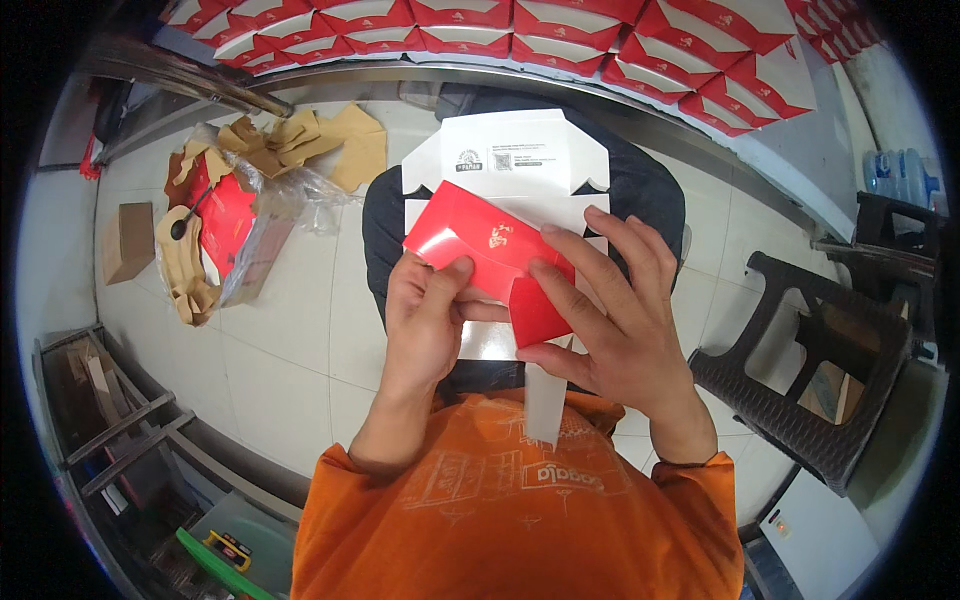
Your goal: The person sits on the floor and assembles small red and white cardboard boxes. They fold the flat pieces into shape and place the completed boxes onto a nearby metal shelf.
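**Thin red card being steadied between two hands**

The red card piece [475, 235] is lying tilted at the centre, over the person's lap, with a white printed panel [515, 155] showing behind it at twelve o'clock; whether the two are joined, I cannot tell. The left hand [420, 310] is nearly closing on the card's lower left edge, thumb on the red face, fingers beneath. The right hand [625, 325] is spreading half open, fingertips meeting the right end, thumb reaching under the corner of the folded end.

The card is probably handling as light and springy: stiff when flat, weak at its creases, and slick where its gloss is catching light. Broad fingertip contact near the folds should suit it; hard pinching could dent it.

Between nine and ten o'clock, a torn plastic-and-paper pack [262, 270] is holding red sheets [228, 222]. A small brown carton [128, 243] is standing at nine, its contents hidden. From twelve to one, red-and-white boxes [465, 40] are sitting in rows, insides unseen.
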Demonstrator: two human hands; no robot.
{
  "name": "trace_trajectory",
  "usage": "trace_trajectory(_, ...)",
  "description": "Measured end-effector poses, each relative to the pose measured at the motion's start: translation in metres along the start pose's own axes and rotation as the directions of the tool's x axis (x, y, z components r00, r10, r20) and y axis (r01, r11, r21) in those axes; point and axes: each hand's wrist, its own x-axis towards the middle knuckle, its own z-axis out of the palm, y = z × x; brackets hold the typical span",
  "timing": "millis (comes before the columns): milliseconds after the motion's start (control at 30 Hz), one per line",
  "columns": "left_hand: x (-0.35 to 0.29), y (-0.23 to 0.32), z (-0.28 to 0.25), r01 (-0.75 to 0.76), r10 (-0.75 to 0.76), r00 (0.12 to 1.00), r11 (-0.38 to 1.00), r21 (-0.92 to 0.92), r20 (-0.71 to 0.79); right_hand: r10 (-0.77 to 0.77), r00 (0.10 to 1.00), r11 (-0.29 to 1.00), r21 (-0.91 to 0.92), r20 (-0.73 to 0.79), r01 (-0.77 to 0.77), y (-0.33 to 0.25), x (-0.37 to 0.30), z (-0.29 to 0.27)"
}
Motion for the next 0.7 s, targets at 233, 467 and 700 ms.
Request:
trace_trajectory(233, -0.003, -0.001, 0.004, -0.004, 0.008, 1.000, 0.974, 0.228, -0.014, -0.097, 0.994, 0.985, -0.142, 0.040, 0.102, 0.003, 0.003, -0.001)
trace_trajectory(467, 0.009, -0.010, 0.002, -0.036, 0.037, 0.999, 0.960, 0.279, 0.003, -0.043, 0.977, 0.999, 0.012, -0.210, 0.046, 0.016, -0.001, 0.020)
trace_trajectory(700, 0.001, -0.014, 0.008, -0.103, 0.071, 0.991, 0.943, 0.317, 0.110, -0.088, 0.995, 0.996, 0.025, -0.056, 0.089, 0.014, 0.004, 0.020)
